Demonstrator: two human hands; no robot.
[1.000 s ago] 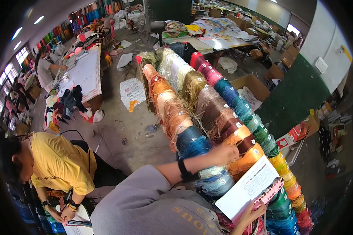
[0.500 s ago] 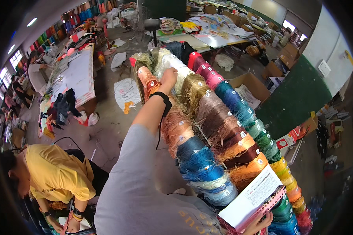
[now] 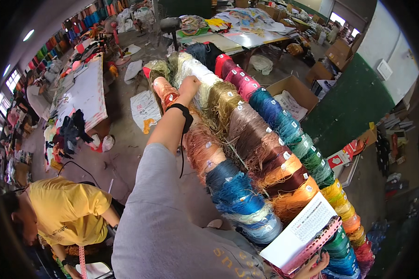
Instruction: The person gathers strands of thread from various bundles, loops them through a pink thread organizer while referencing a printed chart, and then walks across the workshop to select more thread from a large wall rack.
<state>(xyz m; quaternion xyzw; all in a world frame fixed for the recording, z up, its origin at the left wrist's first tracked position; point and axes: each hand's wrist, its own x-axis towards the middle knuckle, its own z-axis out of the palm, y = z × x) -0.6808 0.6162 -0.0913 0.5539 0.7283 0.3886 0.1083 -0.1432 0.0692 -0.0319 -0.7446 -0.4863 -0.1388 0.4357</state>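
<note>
My left hand (image 3: 190, 86) reaches far forward, a black band on its wrist. Its fingers are curled against the cream thread (image 3: 201, 69) on the middle row; anything in them is hidden. At the lower right my right hand (image 3: 313, 267) grips a pink strip with a row of holes (image 3: 314, 244), which lies along a white printed sheet (image 3: 295, 228). Beside my left forearm runs a row of peach and blue thread bundles (image 3: 202, 151). Brown and orange thread bundles (image 3: 253, 128) fill the middle row, many with small white tags.
A third thread row (image 3: 284, 122) runs along the right, beside an open cardboard box (image 3: 291, 93) and a green-and-white partition (image 3: 354, 102). A co-worker in a yellow shirt (image 3: 67, 209) bends at the lower left. Cluttered tables (image 3: 86, 93) stand behind; a white bag (image 3: 144, 109) lies on the floor.
The view has shifted slightly. My left hand stays at the cream thread, its fingers still curled. My right-hand fingers have shifted a little along the pink strip. The co-worker's arms have moved.
</note>
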